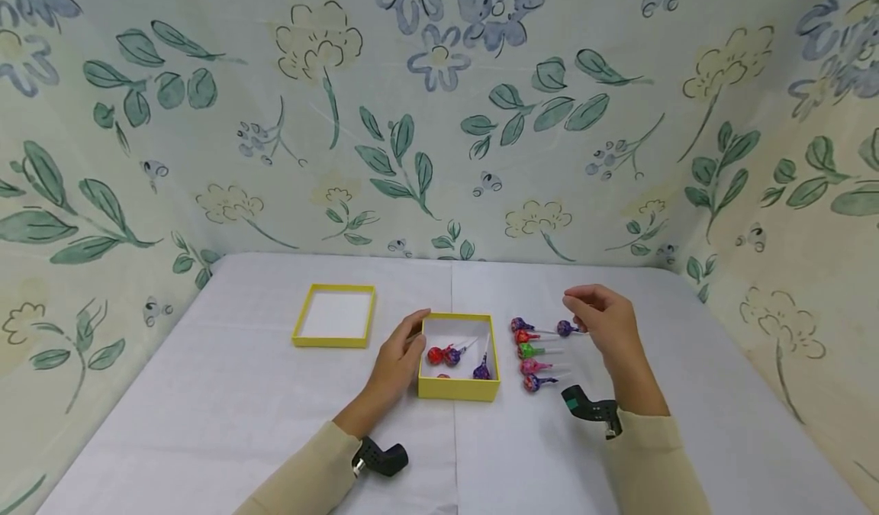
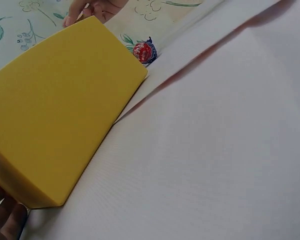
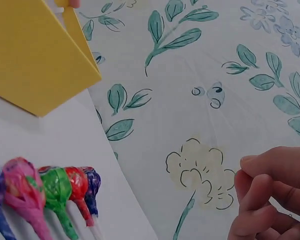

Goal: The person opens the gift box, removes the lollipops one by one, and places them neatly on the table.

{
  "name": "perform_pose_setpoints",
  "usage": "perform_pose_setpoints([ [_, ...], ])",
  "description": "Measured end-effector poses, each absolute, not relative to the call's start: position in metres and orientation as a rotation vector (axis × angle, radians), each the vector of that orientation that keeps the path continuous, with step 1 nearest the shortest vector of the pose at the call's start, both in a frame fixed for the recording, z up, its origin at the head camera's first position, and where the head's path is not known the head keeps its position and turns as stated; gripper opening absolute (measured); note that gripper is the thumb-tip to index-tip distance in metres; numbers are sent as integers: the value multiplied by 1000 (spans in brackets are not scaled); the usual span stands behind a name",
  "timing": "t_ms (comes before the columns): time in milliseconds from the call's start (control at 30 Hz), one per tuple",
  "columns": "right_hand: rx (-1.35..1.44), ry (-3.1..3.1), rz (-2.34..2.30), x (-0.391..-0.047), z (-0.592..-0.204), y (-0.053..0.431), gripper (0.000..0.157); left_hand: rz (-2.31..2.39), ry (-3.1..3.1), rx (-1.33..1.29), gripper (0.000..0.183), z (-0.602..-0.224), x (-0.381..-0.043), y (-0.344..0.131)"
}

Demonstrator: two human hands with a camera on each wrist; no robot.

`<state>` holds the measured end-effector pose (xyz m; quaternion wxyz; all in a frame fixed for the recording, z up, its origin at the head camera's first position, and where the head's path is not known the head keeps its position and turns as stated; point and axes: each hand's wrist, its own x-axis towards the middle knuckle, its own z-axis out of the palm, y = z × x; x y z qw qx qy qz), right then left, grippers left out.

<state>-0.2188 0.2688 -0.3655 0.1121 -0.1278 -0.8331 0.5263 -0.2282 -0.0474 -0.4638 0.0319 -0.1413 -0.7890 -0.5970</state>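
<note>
The purple-wrapped lollipop [image 1: 564,328] lies just left of my nearer right hand [image 1: 609,326], stick toward its curled, visibly empty fingers, while my left hand [image 1: 397,356] grips the yellow box [image 1: 456,390].

Two beige long-sleeved arms [image 1: 302,465] reach forward from the lower edge of the head view, bare beyond the cuffs. The left one slants inward to the bare left hand [image 1: 396,362], whose fingers bend forward and to the right, the thumb alongside them. The bare right hand [image 1: 607,319] is raised and angled inward at the wrist; its thumb and index fingertips meet or nearly meet, the other fingers curled beneath.
</note>
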Motion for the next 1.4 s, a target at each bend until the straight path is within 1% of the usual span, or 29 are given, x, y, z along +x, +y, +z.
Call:
perform_pose_setpoints([
  [567, -148, -2528, 1560, -214, -368, 219, 22, -1850, -2406, -476, 44, -462, -228, -50],
  [767, -119, -2549, 1608, -215, -374, 208, 18, -1839, -2413, -484, 43, -461, -227, -52],
  [1133, -41, -2629, 1636, -215, -380, 189, 14, -1844, -2424, -460, 43, -462, -227, -52],
  [1400, -9, -2700, 1583, -213, -385, 179, 17, -1838, -2402, -477, 42, -462, -227, -50],
])
